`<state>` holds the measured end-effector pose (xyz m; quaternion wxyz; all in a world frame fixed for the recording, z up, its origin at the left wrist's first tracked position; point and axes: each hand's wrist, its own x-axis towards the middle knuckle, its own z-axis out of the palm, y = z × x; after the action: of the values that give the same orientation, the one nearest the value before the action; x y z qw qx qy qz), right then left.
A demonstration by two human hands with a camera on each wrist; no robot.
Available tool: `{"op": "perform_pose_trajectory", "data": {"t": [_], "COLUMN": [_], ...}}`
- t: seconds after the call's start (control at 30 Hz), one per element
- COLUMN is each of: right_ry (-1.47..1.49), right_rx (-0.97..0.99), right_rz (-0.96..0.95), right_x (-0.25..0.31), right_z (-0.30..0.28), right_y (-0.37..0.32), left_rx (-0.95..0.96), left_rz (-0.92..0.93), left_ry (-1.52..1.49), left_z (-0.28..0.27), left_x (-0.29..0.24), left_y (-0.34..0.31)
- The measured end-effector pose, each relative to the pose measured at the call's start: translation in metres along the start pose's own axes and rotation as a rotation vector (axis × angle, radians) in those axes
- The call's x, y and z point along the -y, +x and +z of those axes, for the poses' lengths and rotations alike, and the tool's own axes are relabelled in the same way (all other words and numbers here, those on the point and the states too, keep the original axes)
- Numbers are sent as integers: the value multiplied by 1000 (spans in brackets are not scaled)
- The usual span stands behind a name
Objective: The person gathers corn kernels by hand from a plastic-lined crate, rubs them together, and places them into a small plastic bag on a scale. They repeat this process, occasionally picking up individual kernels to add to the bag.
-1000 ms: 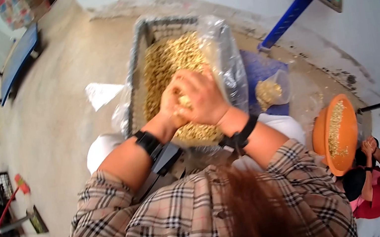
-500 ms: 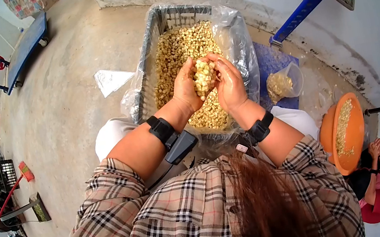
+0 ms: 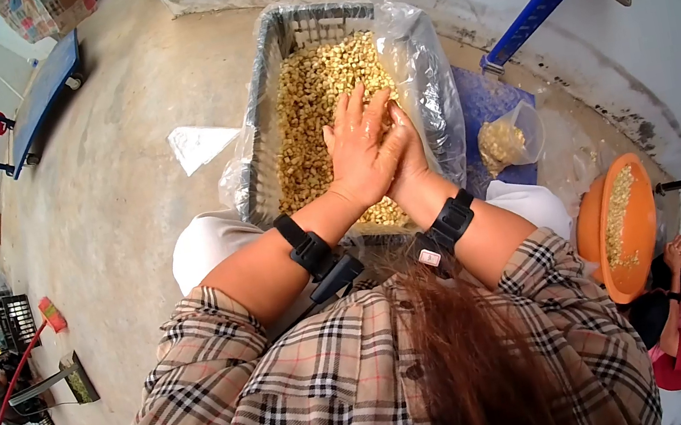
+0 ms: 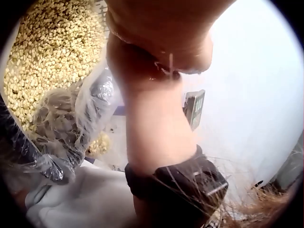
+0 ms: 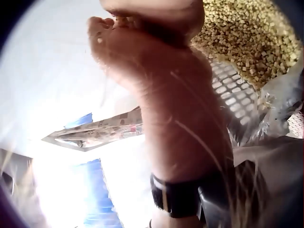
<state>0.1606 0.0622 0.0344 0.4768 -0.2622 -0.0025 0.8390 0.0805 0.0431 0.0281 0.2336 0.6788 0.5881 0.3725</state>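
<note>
Both hands have come flat together since half a second ago, when they stood cupped apart round a clump of kernels. Head view: the left hand [image 3: 362,150] lies on top, fingers straight and slightly spread. The right hand [image 3: 411,160] is pressed beneath it, fingers extended and mostly covered. What remains between the palms cannot be told from here. The pair sits above the kernels [image 3: 308,101] in the near half of the crate [image 3: 257,82], close to its right edge, where the plastic liner [image 3: 427,81] stands up. Bare floor [image 3: 114,205] lies open to the left. On the right, a small bag [image 3: 502,142] rests on the blue platform [image 3: 476,104], just beside the crate. Left wrist view: the right forearm with its wristband [image 4: 190,183] fills the centre, with liner and kernels to its left. Right wrist view: a few yellow bits show where the palms meet, and the crate's mesh wall lies behind the left forearm.
</note>
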Motion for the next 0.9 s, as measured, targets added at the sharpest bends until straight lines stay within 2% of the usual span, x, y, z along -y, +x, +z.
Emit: {"op": "perform_pose_trajectory", "data": {"t": [0.03,0.13,0.17,0.2,0.27,0.3,0.33,0.4,0.43,0.5,0.53,0.57,0.63,0.7,0.73,0.8,0.9], "right_ry": [29,42,36,-85,-66,-80,-146,-276,-433,-928,-1178,-1414,-1648,-1876,-1878,-1882,-2057], "right_rx": [16,58,72,-58,-91,-71,-55,-25,12,93,134,203,274,347,356,373,433], "right_rz": [6,75,106,-12,-58,-90,-141,-240,-354,-652,-799,-1033,-1133,-1253,-1295,-1380,-1417], "right_x": [2,11,13,14,17,18,19,21,21,17,14,13,9,9,10,10,11], "right_z": [-2,-11,-14,-8,2,5,5,2,-2,-3,0,2,15,17,15,5,-7], "right_y": [0,5,7,6,1,0,1,5,8,4,2,1,-11,-17,-15,-9,-8], "left_rx": [47,18,-55,-118,-183,-133,-160,-27,58,235,215,195,151,220,255,264,320], "left_rz": [-2,89,130,81,-179,-366,-529,-999,-966,-891,-909,-925,-956,-849,-794,-326,-700], "left_ry": [-51,-41,-216,-343,-713,-1218,-1309,-1567,-1678,-1893,-1859,-1826,-1859,-1996,-2061,-1610,-1807], "left_z": [2,-4,-4,-9,-18,-19,-20,-26,-28,-31,-25,-15,-10,19,22,21,-17], "left_x": [0,-3,3,2,-2,-2,-5,-7,-9,-11,-4,10,13,47,50,48,14], "left_y": [0,2,6,8,14,18,16,19,19,17,16,15,16,8,8,6,9]}}
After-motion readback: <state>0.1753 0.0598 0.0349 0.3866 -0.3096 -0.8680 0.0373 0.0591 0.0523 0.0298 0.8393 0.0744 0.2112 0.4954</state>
